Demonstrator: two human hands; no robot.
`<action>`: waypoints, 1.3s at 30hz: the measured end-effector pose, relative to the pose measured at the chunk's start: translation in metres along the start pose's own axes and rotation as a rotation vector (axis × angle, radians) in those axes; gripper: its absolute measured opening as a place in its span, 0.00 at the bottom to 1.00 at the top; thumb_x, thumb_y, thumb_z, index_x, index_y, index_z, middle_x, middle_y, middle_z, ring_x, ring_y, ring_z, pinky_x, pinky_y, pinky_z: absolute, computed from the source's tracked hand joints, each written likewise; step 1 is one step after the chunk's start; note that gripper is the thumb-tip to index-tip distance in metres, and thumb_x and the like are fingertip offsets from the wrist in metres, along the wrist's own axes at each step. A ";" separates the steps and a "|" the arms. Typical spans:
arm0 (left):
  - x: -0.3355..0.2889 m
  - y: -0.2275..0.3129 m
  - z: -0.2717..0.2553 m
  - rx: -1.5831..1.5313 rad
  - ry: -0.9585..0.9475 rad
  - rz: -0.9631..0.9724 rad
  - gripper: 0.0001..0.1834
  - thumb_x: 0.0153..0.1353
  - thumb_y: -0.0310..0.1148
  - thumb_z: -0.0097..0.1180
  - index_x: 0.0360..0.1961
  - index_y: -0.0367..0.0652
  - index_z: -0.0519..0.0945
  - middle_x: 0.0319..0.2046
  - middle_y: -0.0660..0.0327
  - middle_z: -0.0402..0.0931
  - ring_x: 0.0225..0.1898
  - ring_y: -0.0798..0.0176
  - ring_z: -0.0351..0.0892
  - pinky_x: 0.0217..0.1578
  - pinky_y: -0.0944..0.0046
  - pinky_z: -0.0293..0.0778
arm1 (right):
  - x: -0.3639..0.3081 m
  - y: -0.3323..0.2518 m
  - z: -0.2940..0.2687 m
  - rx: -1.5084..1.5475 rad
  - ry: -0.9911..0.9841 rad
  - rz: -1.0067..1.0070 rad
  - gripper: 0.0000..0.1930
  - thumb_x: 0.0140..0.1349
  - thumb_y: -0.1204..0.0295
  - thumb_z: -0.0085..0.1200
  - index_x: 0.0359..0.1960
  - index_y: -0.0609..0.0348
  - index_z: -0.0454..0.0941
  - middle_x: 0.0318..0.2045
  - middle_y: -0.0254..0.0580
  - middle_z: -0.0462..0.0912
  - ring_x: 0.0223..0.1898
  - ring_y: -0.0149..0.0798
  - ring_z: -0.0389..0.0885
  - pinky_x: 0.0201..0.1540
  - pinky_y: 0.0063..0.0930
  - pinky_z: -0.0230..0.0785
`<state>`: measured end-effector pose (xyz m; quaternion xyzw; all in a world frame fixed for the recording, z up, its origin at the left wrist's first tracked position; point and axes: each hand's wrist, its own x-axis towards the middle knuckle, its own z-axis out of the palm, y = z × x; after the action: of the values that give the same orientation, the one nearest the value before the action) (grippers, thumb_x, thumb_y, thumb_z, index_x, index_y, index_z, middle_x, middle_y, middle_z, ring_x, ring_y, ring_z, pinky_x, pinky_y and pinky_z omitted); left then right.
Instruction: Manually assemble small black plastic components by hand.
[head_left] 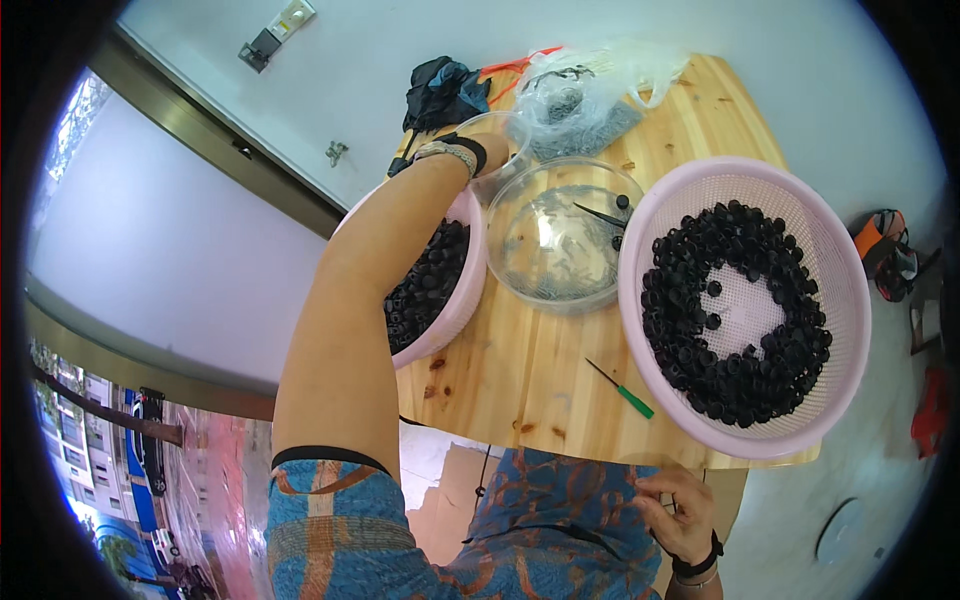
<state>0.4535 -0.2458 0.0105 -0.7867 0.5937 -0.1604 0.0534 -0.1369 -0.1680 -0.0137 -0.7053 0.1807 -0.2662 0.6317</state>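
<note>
My left arm stretches over a pink basket (475, 255) of small black caps, partly hiding it. My left hand (494, 153) is at a clear round plastic tub (507, 128) at the back of the table; its fingers are hidden from view. Low by my lap, my right hand (683, 515) has its fingers curled and thumb drawn in, and whatever they pinch is too small to make out. A larger pink basket (845, 270) to the right holds many black caps (700, 345). Between the baskets stands a clear tub (510, 265) of small pieces, with tweezers (600, 214) on it.
A green-handled screwdriver (633, 401) lies on the wooden table (520, 390) near its front edge. Behind the tubs sit a clear plastic bag (580, 105) of grey small parts and a dark folded umbrella (440, 95). A wall and window stand left.
</note>
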 end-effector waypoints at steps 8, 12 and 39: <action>0.011 0.066 -0.102 -0.549 -0.378 -0.140 0.10 0.46 0.28 0.57 0.30 0.33 0.80 0.25 0.57 0.78 0.24 0.68 0.77 0.29 0.69 0.74 | -0.008 -0.009 -0.006 -0.117 -0.016 -0.043 0.08 0.47 0.78 0.60 0.31 0.63 0.77 0.23 0.42 0.77 0.20 0.32 0.73 0.24 0.23 0.65; -0.028 0.076 -0.151 -1.115 -0.062 -0.212 0.11 0.52 0.27 0.58 0.36 0.33 0.77 0.30 0.60 0.77 0.31 0.71 0.77 0.34 0.74 0.74 | 0.001 -0.036 -0.009 -0.244 -0.091 -0.171 0.10 0.46 0.78 0.61 0.32 0.62 0.77 0.24 0.42 0.77 0.21 0.35 0.74 0.23 0.23 0.66; -0.384 0.272 -0.135 -2.832 -0.286 -0.677 0.09 0.61 0.24 0.47 0.42 0.40 0.73 0.41 0.58 0.74 0.37 0.71 0.73 0.35 0.75 0.72 | 0.296 -0.054 0.143 -1.500 -0.656 0.019 0.05 0.41 0.77 0.56 0.23 0.62 0.79 0.22 0.52 0.79 0.25 0.45 0.80 0.28 0.37 0.71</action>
<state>0.0680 0.0554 -0.0094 -0.2882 0.0319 0.6183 -0.7305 0.1793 -0.2221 0.0749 -0.9808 0.1227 0.1507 0.0151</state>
